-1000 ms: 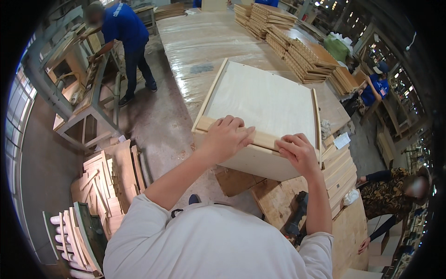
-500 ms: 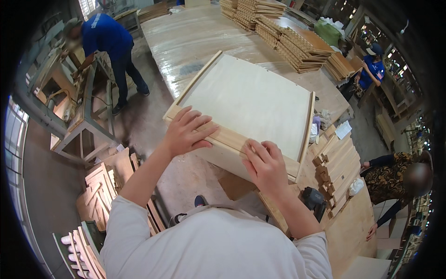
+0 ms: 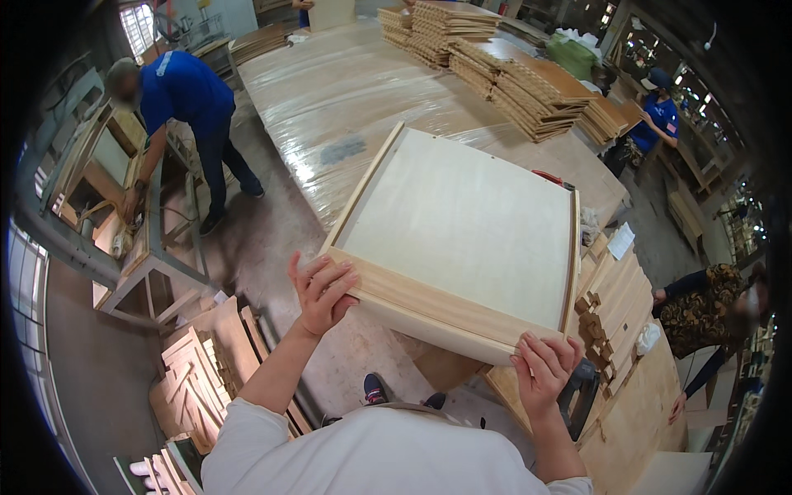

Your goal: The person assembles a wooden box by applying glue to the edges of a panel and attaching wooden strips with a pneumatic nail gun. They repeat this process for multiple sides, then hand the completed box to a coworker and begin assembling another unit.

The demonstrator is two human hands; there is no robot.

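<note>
Head view: overhanging front edge is the weak spot

Mid-frame, a shallow wooden box [image 3: 462, 219] sits tilted, a flat wooden strip [image 3: 433, 299] along its near edge. The left hand [image 3: 323, 290] grasps the strip's left end, fingers on top, thumb against the front; the right hand [image 3: 544, 367] grasps the right corner, fingers curled over it. How firmly they grip, I cannot tell.

The near edge appears to reach past the plastic-wrapped table [image 3: 289, 99] at upper centre, so pressing down hard there could tip the box. Uneven pressure might skew the strip, if it is loose. A black power tool [image 3: 580, 396] lies just beside the right wrist, lower right; a swinging forearm could knock it.
</note>
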